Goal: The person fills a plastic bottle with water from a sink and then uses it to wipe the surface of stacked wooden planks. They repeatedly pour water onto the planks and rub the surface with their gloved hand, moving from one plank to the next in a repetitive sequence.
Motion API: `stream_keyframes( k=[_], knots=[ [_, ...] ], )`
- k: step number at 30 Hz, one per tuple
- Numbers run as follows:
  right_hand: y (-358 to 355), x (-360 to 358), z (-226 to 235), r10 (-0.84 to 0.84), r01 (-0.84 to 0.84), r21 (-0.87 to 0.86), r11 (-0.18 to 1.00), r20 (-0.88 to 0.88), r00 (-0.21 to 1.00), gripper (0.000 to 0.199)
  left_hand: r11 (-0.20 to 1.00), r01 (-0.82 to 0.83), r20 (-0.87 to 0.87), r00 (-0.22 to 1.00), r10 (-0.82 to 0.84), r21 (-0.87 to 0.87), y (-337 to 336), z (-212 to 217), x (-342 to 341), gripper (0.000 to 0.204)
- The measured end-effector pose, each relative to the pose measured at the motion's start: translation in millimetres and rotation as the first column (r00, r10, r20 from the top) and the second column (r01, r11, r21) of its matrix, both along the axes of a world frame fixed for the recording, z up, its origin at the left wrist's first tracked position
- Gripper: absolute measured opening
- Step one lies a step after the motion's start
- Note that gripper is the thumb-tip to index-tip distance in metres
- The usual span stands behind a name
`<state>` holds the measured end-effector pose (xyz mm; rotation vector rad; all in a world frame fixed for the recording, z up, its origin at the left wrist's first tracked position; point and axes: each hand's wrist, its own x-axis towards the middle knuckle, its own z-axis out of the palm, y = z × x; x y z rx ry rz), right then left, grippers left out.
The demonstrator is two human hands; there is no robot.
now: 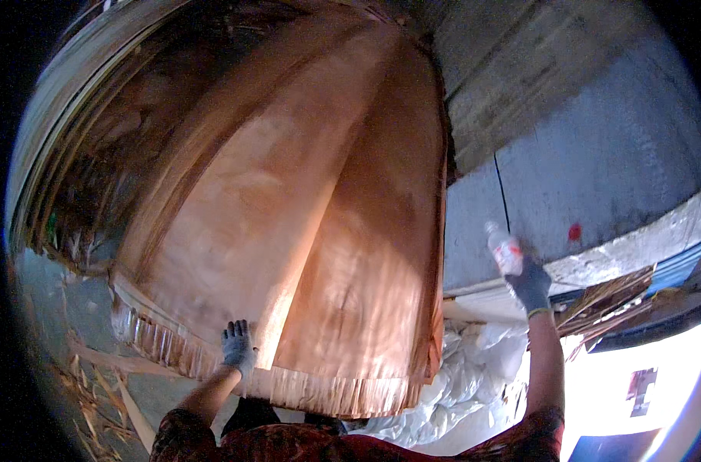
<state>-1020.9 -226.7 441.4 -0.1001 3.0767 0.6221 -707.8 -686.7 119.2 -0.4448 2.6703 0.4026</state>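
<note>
A tall stack of thin reddish-brown wood veneer sheets [342, 308] fills the middle of the head view. My left hand [239, 348], in a grey glove, lies with its fingers spread on the near edge of the stack, beside a pale lit strip. Off to the right, my gloved right hand [530, 286] is wrapped round the lower part of a clear plastic bottle [504, 248] with a red and white label. The bottle is tilted, its neck pointing up and to the left. It is slightly blurred.
A grey concrete surface [597, 162] with a red spot [574, 232] spans the right side. White plastic sacking [473, 369] lies beside the stack's near right corner. Wood splinters [96, 400] litter the floor at left. Dark layered sheets [135, 115] stand at far left.
</note>
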Motion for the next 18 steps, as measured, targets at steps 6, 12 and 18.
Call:
stream_keyframes(
  k=[6,12,18],
  knots=[
    [75.4,-57.1,27.6,0.381,-0.513,-0.066,0.856,-0.591,0.711,0.055,0.986,0.169,-0.175,0.970,-0.167,-0.005,31.6,44.8,-5.1,0.064],
    [82.2,108.0,-145.9,0.183,-0.247,-0.573,0.781,-0.169,0.969,0.034,0.861,0.403,-0.083,0.914,-0.397,0.311,103.0,35.7,-14.6,0.057],
    [22.9,364.6,-251.7,-0.095,0.490,-0.764,0.420,0.500,0.861,0.049,0.699,0.604,0.147,0.707,-0.692,0.384,169.7,6.2,-27.7,0.057]
  ],
)
